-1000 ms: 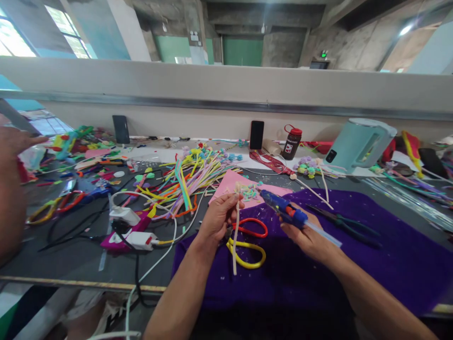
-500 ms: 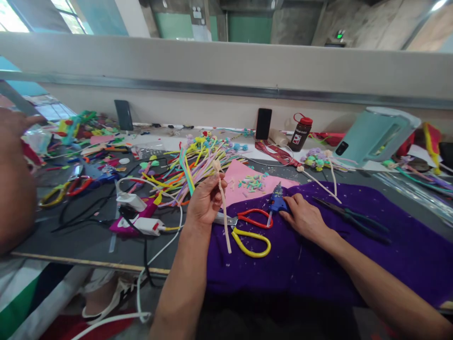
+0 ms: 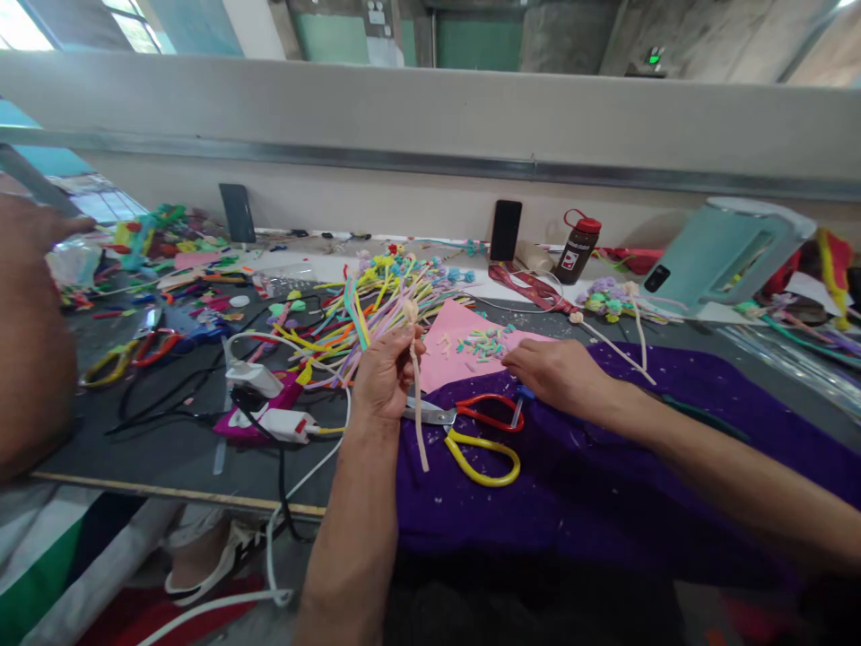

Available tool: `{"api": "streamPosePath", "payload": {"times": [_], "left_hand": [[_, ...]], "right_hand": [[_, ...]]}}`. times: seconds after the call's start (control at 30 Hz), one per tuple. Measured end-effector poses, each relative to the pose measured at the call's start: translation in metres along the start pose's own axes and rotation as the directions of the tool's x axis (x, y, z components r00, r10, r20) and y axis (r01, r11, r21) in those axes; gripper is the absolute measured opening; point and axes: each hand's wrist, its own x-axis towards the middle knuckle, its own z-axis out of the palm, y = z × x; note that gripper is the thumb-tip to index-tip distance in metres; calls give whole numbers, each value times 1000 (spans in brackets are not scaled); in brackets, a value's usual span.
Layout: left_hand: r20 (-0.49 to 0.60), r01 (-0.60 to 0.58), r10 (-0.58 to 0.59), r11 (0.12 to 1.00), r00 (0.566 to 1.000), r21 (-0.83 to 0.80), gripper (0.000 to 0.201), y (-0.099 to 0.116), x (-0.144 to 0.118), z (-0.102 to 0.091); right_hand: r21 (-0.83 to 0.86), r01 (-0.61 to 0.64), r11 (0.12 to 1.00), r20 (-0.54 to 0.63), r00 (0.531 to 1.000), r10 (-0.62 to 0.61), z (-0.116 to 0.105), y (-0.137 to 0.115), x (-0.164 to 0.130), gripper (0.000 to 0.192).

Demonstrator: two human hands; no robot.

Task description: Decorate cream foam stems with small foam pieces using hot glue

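Presently I log left hand [image 3: 385, 377] gripping a cream pipe cleaner [image 3: 415, 395] upright, keeping its tip clear, while right hand [image 3: 548, 372] reaches open-fingered toward pastel bits [image 3: 485, 343] on pink sheet [image 3: 452, 334].

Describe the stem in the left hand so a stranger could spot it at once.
Start at the purple cloth; at its left edge lie scissors. Just above them the left hand pinches a cream stem: pale, upright, knotted on top, unlike the bright strands behind.
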Motion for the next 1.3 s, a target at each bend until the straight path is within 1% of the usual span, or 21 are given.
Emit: {"api": "streamPosePath", "payload": {"times": [0.07, 0.13, 0.2, 0.27, 0.37, 0.47, 0.6, 0.7, 0.77, 0.87, 0.97, 1.0, 1.03, 1.07, 1.1, 1.13, 1.17, 1.2, 1.23, 1.3], "left_hand": [[-1, -21, 21, 1000, 1000, -7, 19, 1, 1, -1], [3, -37, 37, 999, 999, -18, 19, 1, 2, -2], [4, -30, 30, 999, 1000, -19, 19, 0, 2, -3], [12, -13, 13, 1000, 1000, -17, 20, -1, 1, -2], [31, -11, 12, 999, 999, -36, 20, -1, 1, -3], [48, -21, 24, 998, 999, -58, 19, -2, 0, -3], [57, -18, 20, 999, 998, -48, 19, -3, -1, -2], [55, -17, 20, 999, 998, -44, 20, -4, -1, -1], [51, -12, 14, 999, 999, -38, 21, -5, -1, -1], [38, 4, -4, 1000, 999, -9, 22, -5, -1, 0], [34, 4, -5, 1000, 999, 17, 22, -5, -1, 1], [43, 19, -20, 1000, 999, 16, 22, -6, -1, 1], [56, 43, -43, 999, 997, 13, 22, -6, -1, 2], [73, 73, -73, 997, 995, 11, 22, -8, -1, 3], [93, 104, -104, 995, 990, 12, 22, -10, -2, 5], [117, 133, -134, 991, 984, 18, 22, -13, -2, 7], [145, 160, -162, 987, 976, 30, 22, -16, -2, 10], [175, 186, -191, 982, 966, 45, 22, -20, -3, 13], [206, 213, -222, 975, 953, 62, 22, -24, -4, 16], [259, 264, -282, 959, 924, 102, 22, -34, -6, 23]], "right_hand": [[-4, 7, 1000, 82, 997, -7, 6, 1, 30, 23], [4, 14, 1000, 130, 991, -15, 18, 2, 57, 24], [-10, 39, 999, 152, 988, -37, 31, 4, 79, 26], [-22, 64, 998, 172, 983, -59, 41, 4, 95, 28], [-23, 99, 995, 190, 977, -93, 51, 3, 110, 28], [-25, 147, 989, 205, 969, -138, 56, -1, 116, 28], [-23, 219, 975, 239, 949, -207, 61, -7, 120, 27], [-17, 233, 972, 251, 942, -222, 67, -10, 122, 23], [-6, 212, 977, 237, 950, -205, 70, -12, 123, 21], [39, 140, 989, 181, 973, -145, 68, -13, 124, 21], [110, 56, 992, 101, 993, -67, 57, -10, 118, 22], [152, 36, 988, 76, 996, -48, 51, -9, 113, 22], [228, 15, 973, 49, 998, -27, 45, -8, 105, 23], [331, 0, 944, 25, 1000, -9, 39, -7, 96, 23], [524, -31, 851, -7, 999, 40, 34, -6, 84, 23], [704, -48, 708, -28, 995, 96, 29, -6, 72, 22], [826, -52, 561, -32, 990, 139, 24, -6, 60, 21], [897, -58, 438, -25, 983, 182, 21, -7, 47, 20], [936, -71, 343, -6, 976, 218, 18, -7, 36, 20], [973, -92, 212, 32, 962, 273, 14, -8, 19, 21]]}}
